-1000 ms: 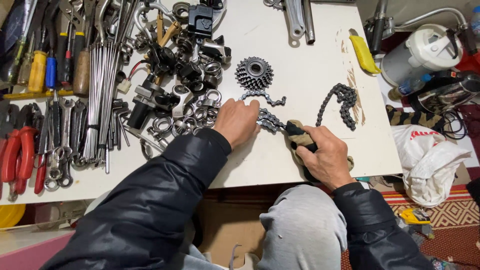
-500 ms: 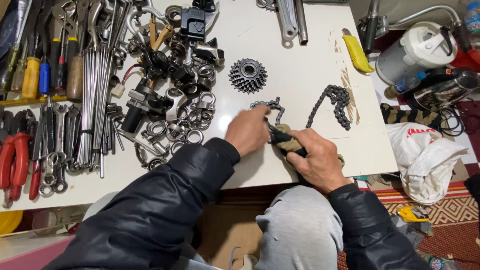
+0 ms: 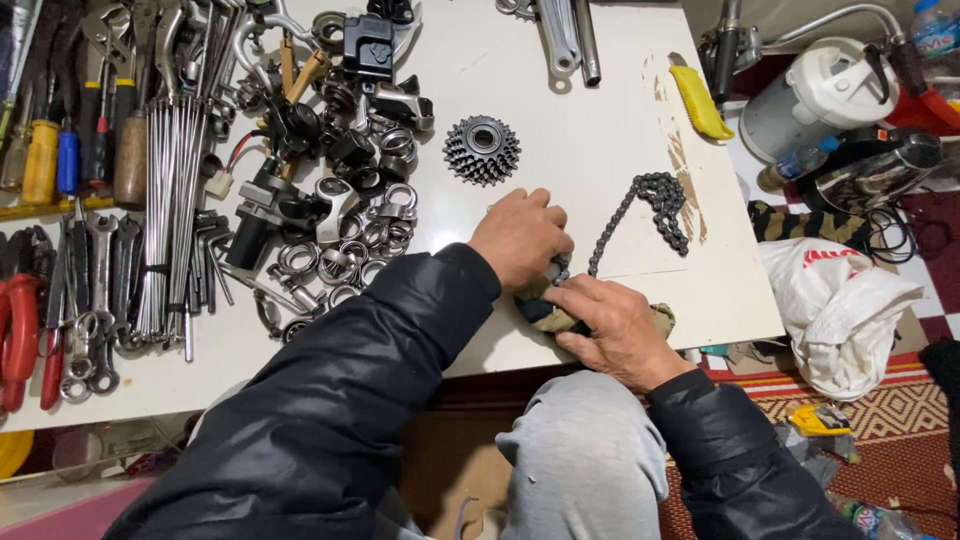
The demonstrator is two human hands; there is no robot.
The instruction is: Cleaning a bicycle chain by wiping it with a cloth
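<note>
Nearest to me, my right hand is curled shut around a camouflage-patterned rag at the near edge of the white table, pressing it down where the bicycle chain runs into it. My left hand sits just beyond, fingers bent and closed over the same end of the chain, touching the right hand at the rag (the exact pinch point is hidden under my knuckles). From there the chain runs away to the far right across the tabletop and bunches in a loose heap beside a worn brown patch in the surface.

Farther off, a toothed sprocket cluster lies flat, a little left of my left hand and apart from the chain. To its left spreads a pile of metal rings and dark bike parts, then a row of wrenches and long steel rods, with red-handled pliers at the far left edge. A yellow utility knife rests on the far right of the table.
</note>
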